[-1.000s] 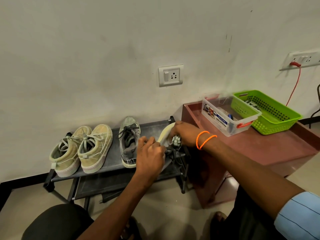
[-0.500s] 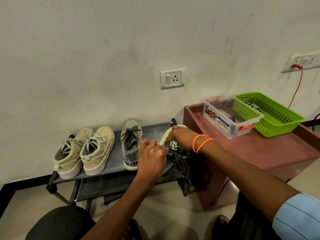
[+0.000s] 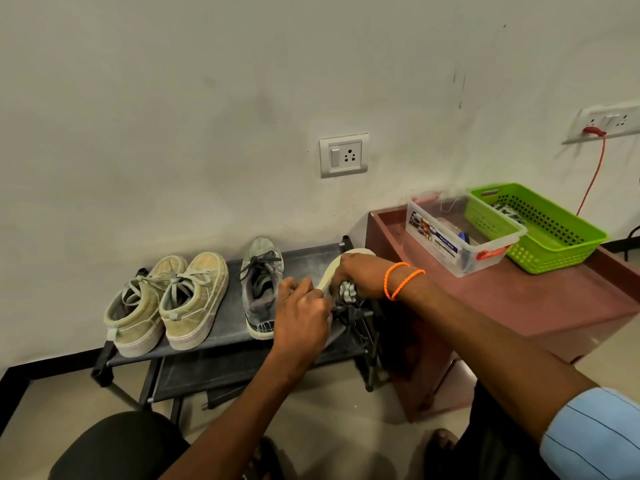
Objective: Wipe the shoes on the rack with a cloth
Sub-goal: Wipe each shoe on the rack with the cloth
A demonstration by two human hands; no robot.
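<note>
A low black shoe rack stands against the wall. On its top shelf sit a pair of tan sneakers at the left and one grey sneaker in the middle. At the rack's right end a second grey shoe is tipped on its side, pale sole facing left. My left hand grips its heel end. My right hand, with orange bands on the wrist, holds a crumpled pale patterned cloth against the shoe's upper.
A maroon cabinet stands right of the rack, carrying a clear plastic box and a green basket. A wall socket sits above the rack; a red cable hangs from another socket. My knees are at the bottom edge.
My right hand with the cloth has shifted slightly down along the tipped shoe. My left hand has kept its hold. The view has drifted a little.
</note>
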